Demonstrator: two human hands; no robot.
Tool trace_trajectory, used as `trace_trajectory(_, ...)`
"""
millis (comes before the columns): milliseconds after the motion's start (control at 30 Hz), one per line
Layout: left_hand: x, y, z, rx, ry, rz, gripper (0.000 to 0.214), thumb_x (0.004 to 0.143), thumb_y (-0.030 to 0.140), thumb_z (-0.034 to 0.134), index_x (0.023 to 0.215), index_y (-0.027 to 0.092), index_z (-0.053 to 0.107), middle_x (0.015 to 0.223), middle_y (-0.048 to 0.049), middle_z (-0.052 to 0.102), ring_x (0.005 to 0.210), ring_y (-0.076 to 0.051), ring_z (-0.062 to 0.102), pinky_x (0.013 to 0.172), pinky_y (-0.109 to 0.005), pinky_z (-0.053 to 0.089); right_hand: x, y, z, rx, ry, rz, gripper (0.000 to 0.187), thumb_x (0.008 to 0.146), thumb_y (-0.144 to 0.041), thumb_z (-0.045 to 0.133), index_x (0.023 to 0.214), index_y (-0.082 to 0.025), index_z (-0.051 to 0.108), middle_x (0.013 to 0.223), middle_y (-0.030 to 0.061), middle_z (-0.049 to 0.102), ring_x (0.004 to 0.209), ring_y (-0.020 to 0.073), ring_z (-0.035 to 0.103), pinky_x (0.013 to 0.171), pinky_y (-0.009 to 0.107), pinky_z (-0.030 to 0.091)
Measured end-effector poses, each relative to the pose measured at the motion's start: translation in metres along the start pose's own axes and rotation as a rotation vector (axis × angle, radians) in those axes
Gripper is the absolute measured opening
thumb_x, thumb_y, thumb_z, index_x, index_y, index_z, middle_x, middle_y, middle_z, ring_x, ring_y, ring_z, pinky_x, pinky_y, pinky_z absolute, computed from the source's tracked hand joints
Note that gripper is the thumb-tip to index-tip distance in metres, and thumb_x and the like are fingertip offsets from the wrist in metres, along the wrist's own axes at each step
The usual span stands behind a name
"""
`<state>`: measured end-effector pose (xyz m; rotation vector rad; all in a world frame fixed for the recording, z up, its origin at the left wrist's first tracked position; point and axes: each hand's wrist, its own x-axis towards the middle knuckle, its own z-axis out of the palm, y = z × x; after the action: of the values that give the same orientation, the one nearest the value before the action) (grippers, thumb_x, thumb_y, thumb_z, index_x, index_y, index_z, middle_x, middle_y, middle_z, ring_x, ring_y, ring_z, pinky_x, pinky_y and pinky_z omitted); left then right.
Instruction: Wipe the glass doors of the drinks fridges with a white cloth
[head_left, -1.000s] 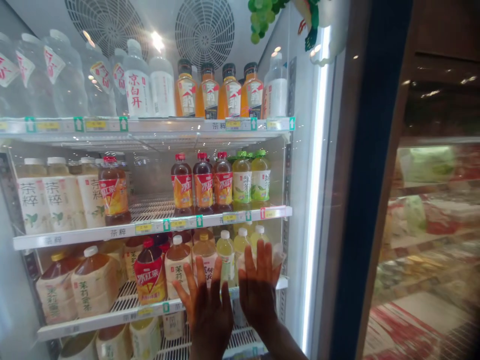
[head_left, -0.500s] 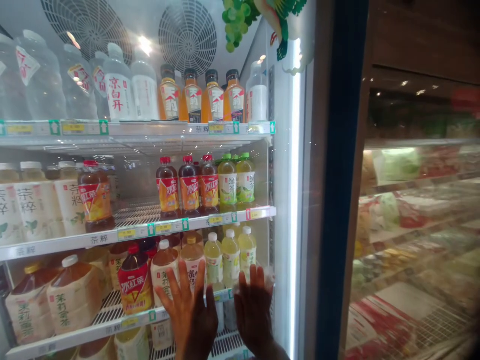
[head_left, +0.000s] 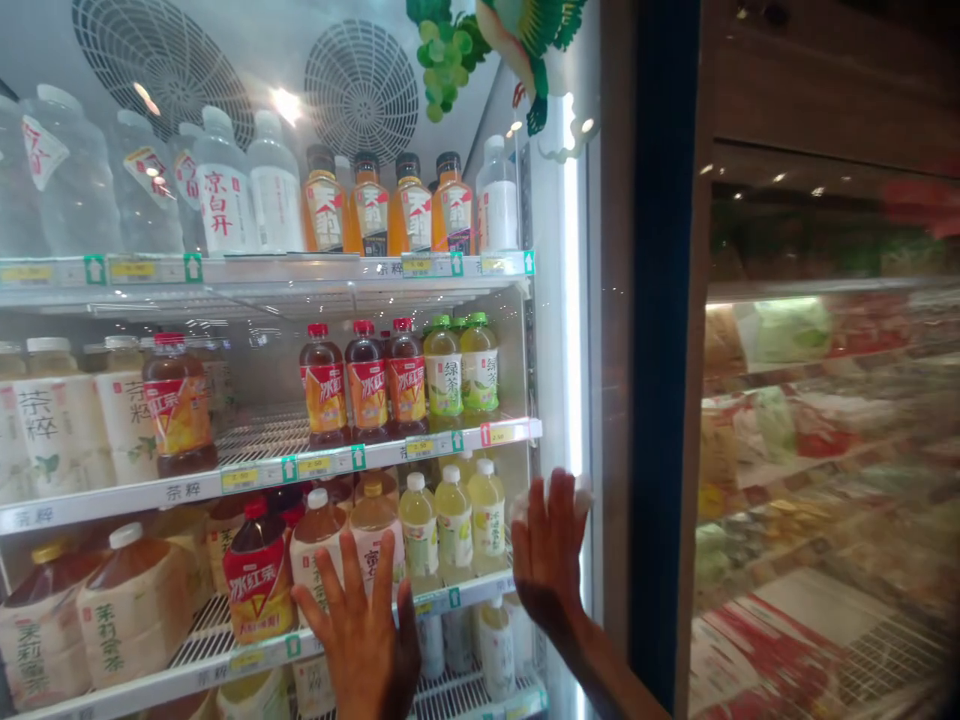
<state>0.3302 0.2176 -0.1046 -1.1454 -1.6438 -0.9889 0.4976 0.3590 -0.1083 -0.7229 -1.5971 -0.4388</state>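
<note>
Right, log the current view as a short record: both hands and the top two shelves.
left hand: open, fingers spread, at the glass
right hand: fingers extended over a white cloth or tissue, partly before the light strip
top shelf: clear bottles, orange bottles
second shelf: white-labelled bottles, red-capped bottles, green-capped bottles

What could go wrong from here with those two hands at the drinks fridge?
The pale, cloth-like thing is mostly hidden behind the right hand, so it might bunch or slip unnoticed. The left hand is spread with bare fingers, apparently against the glass, and could leave smudges there.
</note>
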Motion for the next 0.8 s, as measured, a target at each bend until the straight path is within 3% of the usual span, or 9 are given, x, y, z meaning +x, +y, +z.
trace_trajectory(100, -0.001, 0.000, 0.000, -0.006, -0.007, -0.001, 0.083, 0.094, 0.020, 0.056, 0.160, 0.039, 0.010, 0.172, -0.0073, 0.003, 0.158, -0.036, -0.001, 0.121, -0.077, 0.007, 0.012, 0.004, -0.002, 0.011, 0.009, 0.084, 0.069, 0.105, -0.022, 0.035, 0.164, -0.023, 0.000, 0.172, 0.0105, -0.004, 0.159, 0.0323, -0.002, 0.123, 0.070, 0.013)
trace_trajectory(267, -0.002, -0.002, -0.001, 0.002, -0.008, 0.013, 0.082, 0.094, 0.019, 0.056, 0.160, 0.037, 0.011, 0.172, -0.0076, 0.003, 0.158, -0.036, 0.000, 0.121, -0.076, 0.007, -0.031, -0.006, 0.000, 0.064, -0.040, 0.097, 0.066, 0.104, -0.020, 0.036, 0.164, -0.021, 0.009, 0.172, 0.0125, 0.004, 0.159, 0.0305, 0.001, 0.125, 0.067, 0.012)
trace_trajectory(467, -0.001, -0.001, -0.002, 0.010, 0.006, 0.014, 0.086, 0.091, 0.018, 0.060, 0.160, 0.037, 0.012, 0.171, -0.0089, 0.005, 0.158, -0.037, 0.001, 0.121, -0.077, 0.007, 0.009, 0.007, -0.002, 0.026, 0.027, 0.150, 0.070, 0.105, -0.024, 0.034, 0.164, -0.023, -0.004, 0.172, 0.0123, -0.004, 0.159, 0.0347, 0.000, 0.120, 0.074, 0.014)
trace_trajectory(600, -0.001, 0.001, -0.001, 0.014, 0.014, 0.020, 0.088, 0.089, 0.015, 0.060, 0.160, 0.036, 0.013, 0.171, -0.0085, 0.005, 0.158, -0.036, 0.001, 0.122, -0.074, 0.006, -0.035, -0.011, 0.002, 0.052, -0.027, 0.106, 0.068, 0.103, -0.020, 0.037, 0.164, -0.021, 0.007, 0.172, 0.0133, 0.003, 0.159, 0.0349, 0.004, 0.120, 0.074, 0.017)
trace_trajectory(667, -0.001, 0.000, 0.000, 0.003, 0.021, 0.015, 0.088, 0.089, 0.014, 0.061, 0.160, 0.037, 0.014, 0.171, -0.0074, 0.006, 0.158, -0.035, 0.001, 0.124, -0.072, 0.004, -0.045, -0.019, 0.006, 0.066, -0.023, 0.070, 0.068, 0.102, -0.018, 0.040, 0.164, -0.021, 0.011, 0.172, 0.0134, 0.007, 0.159, 0.0342, 0.005, 0.121, 0.073, 0.017)
trace_trajectory(800, -0.002, -0.001, 0.003, -0.009, 0.032, 0.008, 0.088, 0.088, 0.014, 0.062, 0.160, 0.037, 0.017, 0.171, -0.0087, 0.009, 0.158, -0.036, 0.002, 0.122, -0.075, 0.004, 0.005, -0.022, 0.004, 0.040, 0.033, 0.088, 0.070, 0.104, -0.018, 0.037, 0.164, -0.022, 0.003, 0.172, 0.0116, 0.002, 0.159, 0.0346, 0.004, 0.122, 0.073, 0.012)
